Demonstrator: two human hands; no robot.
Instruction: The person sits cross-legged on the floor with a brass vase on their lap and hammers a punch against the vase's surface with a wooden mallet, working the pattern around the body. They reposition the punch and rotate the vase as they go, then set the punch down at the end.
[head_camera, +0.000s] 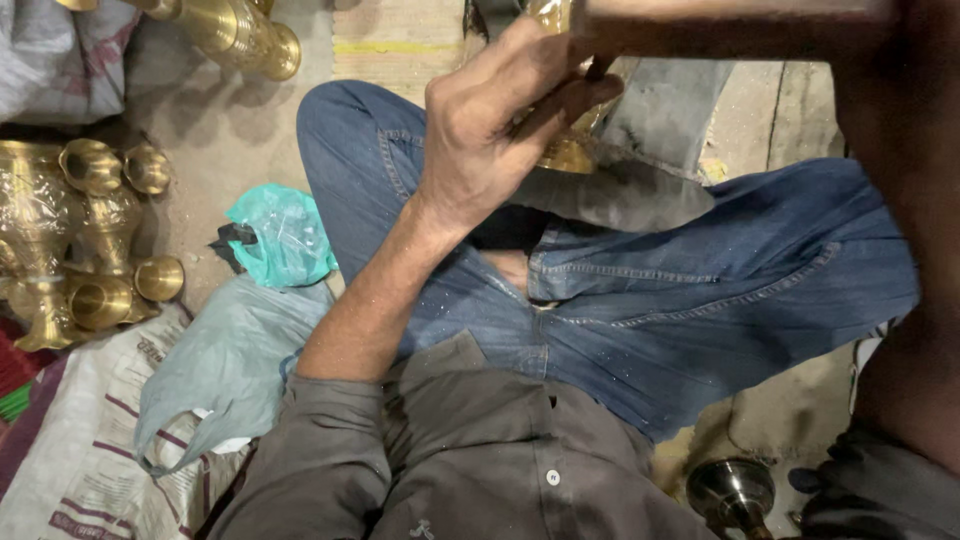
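Brass is what I'm steadying: my left hand (490, 120) is clenched around a small brass piece (570, 150) at upper centre of the frame, above my jeans (700, 290). I'd judge the hold works best kept firm, fingers (575, 100) clear of the dark blurred bar (740, 25) crossing the top edge. My right hand is hidden; only a dark forearm (910, 200) fills the right edge, so I cannot tell its grip. Most of the piece is covered. Finished brass vessels (80, 240) crowd the left edge.
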